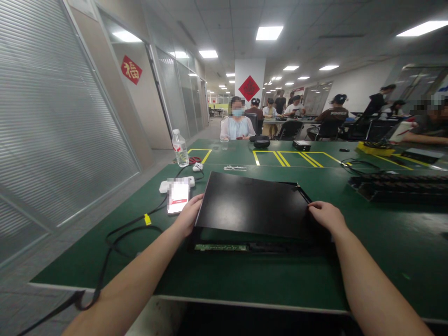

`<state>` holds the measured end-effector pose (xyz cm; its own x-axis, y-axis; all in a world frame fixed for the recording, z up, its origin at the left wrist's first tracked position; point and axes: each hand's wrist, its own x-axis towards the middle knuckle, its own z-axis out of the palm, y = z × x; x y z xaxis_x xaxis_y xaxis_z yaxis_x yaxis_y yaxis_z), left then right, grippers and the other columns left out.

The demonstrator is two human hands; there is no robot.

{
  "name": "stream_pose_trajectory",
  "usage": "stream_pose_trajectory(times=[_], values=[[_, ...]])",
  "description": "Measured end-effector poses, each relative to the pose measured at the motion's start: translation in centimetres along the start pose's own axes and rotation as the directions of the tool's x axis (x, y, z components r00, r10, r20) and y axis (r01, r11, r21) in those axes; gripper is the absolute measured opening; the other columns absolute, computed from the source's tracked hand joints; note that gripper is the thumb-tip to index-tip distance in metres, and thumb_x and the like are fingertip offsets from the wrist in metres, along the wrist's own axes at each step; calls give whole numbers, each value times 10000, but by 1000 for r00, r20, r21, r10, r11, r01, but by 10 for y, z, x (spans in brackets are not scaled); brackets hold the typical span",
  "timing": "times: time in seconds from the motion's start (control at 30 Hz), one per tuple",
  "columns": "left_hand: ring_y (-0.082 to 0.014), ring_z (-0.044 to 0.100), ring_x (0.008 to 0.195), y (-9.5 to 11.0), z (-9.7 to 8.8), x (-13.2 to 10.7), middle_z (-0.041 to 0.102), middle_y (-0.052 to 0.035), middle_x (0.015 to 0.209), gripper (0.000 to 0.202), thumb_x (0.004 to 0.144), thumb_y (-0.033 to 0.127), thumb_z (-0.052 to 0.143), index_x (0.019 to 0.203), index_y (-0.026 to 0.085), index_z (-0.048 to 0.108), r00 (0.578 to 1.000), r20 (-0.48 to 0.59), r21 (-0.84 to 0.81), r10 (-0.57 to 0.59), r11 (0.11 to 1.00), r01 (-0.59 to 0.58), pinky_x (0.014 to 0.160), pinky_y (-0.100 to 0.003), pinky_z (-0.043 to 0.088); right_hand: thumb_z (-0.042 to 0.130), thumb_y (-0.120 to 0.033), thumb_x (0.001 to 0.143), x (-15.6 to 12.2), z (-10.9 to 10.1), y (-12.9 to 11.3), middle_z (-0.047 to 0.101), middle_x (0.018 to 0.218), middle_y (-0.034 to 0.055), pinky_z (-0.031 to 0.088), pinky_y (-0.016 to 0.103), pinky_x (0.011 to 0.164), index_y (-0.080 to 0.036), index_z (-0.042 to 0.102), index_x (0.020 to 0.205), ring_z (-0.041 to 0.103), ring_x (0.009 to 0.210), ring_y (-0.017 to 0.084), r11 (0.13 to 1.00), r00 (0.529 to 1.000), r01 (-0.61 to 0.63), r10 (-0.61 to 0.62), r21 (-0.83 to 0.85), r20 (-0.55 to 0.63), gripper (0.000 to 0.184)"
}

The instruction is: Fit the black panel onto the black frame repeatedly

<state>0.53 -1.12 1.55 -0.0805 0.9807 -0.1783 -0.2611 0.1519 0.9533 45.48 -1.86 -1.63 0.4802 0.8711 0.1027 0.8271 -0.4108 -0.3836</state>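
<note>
A flat black panel (252, 205) is tilted up at its near edge over a black base (259, 246) on the green table (224, 280). A green circuit strip (220, 247) shows along the base's front. My left hand (189, 215) grips the panel's left edge, fingers curled around it. My right hand (325, 215) holds the panel's right edge, fingers closed on it.
A phone (178, 197) lies left of the panel beside a white power strip (164, 186), with black cables (133, 228) trailing off. A water bottle (180, 148) stands farther back. Black trays (399, 186) sit at right. A seated person (237, 125) and others are behind.
</note>
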Motion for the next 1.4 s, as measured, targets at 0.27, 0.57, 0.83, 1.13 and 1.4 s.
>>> stream_pose_trajectory(times=[0.27,0.57,0.83,1.13,1.4], values=[[-241,768,855,3,2,-4,807,-69,913,326,760,272,833,1062,166,771,1000,-7,29,-4,1000,5,657,-262,555,583,-355,847,0,0,-1,787,1024,86,528,333,704,-269,838,1032,719,899,279,1000,1000,-9,9,-4,14,327],[-227,760,850,-3,0,1,798,-82,941,372,758,249,856,1102,162,744,997,-60,39,38,999,-36,684,-260,561,578,-349,843,1,2,0,785,1049,92,544,347,745,-271,842,1010,722,916,284,1000,1000,11,-11,-6,1,322],[-228,760,862,-4,-1,2,810,-72,915,358,776,291,834,1110,171,785,998,-21,63,61,996,-60,658,-241,542,578,-343,836,1,1,-1,786,1044,86,544,343,744,-274,839,1029,722,924,283,1000,1000,6,-6,3,15,332],[-218,763,783,1,4,-3,812,-82,884,321,762,182,789,1082,154,788,999,5,-1,41,999,-41,613,-240,555,555,-369,866,-1,2,-3,765,1158,104,537,341,749,-262,822,1120,720,983,293,999,1000,5,-4,-31,23,384],[-270,777,944,7,7,-7,818,-106,983,265,812,193,664,1037,129,787,997,70,-179,13,984,0,785,-328,626,566,-356,839,0,4,-2,768,1116,113,536,347,740,-248,832,1095,715,923,284,1000,1000,18,-17,-13,6,384]])
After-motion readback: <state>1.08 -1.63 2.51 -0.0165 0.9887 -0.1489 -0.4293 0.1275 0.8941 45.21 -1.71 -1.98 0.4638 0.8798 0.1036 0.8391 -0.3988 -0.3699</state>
